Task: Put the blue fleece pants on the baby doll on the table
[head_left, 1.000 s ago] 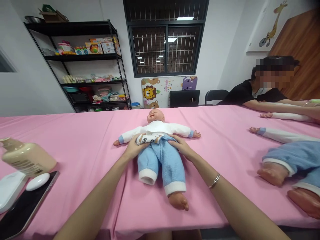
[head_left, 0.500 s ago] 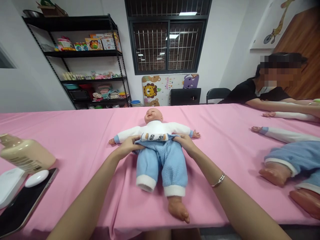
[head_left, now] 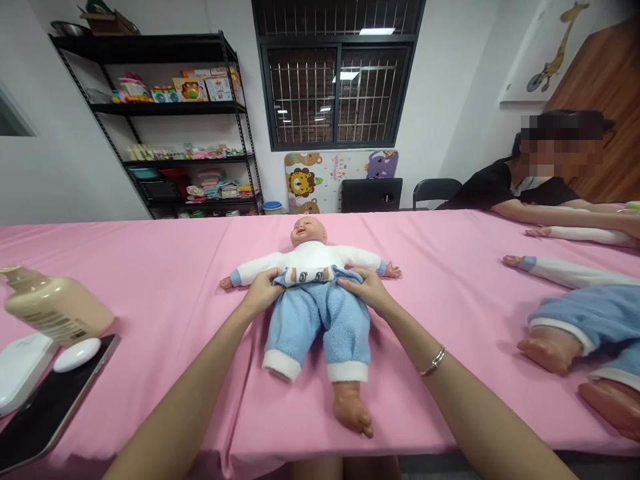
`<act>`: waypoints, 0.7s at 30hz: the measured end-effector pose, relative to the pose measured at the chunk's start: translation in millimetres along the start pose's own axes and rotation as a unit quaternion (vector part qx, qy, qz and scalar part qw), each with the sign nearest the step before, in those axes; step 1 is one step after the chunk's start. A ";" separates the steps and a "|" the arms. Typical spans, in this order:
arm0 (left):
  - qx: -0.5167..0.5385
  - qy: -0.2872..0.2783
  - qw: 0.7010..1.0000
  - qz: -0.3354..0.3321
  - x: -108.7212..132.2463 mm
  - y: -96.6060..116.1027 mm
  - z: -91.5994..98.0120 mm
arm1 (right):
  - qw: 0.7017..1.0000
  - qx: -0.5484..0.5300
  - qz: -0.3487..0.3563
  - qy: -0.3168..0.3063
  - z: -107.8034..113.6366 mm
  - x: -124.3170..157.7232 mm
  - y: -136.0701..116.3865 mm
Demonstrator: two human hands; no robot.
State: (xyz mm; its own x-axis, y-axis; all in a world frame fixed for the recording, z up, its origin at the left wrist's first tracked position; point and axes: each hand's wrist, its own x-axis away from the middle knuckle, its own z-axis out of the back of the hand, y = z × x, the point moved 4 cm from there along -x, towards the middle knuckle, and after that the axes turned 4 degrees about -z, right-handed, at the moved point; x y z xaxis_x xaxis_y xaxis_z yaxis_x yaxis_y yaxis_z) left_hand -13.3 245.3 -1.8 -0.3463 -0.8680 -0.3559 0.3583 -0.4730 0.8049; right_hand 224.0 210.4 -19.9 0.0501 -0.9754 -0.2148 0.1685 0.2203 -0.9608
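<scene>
A baby doll [head_left: 307, 231] lies on its back in the middle of the pink-covered table, head away from me, arms spread. It wears a white top [head_left: 315, 256] with blue cuffs and fleecy blue pants [head_left: 345, 320] with white cuffs. My left hand [head_left: 263, 291] pinches the pants at the waist on the left side. On the right side, my right hand [head_left: 367, 288] grips the waist too, thumb lying over the cloth. One doll foot [head_left: 353, 408] shows below the right pant leg; no foot shows at the left cuff.
At the left lie a beige pump bottle [head_left: 60, 307], a phone [head_left: 55, 407], a white case [head_left: 23, 373] and a white oval object [head_left: 77, 355]. On the right another doll in blue pants [head_left: 595, 313] lies near a person in black [head_left: 487, 183]. Shelves [head_left: 165, 107] stand behind.
My right thumb has come further inward over the waist of the pants. The pant legs have shifted slightly up and to the left. Both hands keep hold.
</scene>
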 end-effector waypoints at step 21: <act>-0.100 -0.057 0.992 0.056 4.5 -4.1 -8.0 | 0.990 -0.079 -0.099 0.065 4.4 -5.5 29.0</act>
State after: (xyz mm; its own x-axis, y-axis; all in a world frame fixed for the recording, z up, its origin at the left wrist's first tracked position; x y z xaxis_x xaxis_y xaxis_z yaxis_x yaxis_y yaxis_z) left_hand -9.4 242.2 -10.5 -0.3856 -0.8996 -0.2051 0.5614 -0.4051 0.7216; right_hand 232.9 222.1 -45.8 -0.0975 -0.9948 -0.0295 0.0048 0.0292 -0.9996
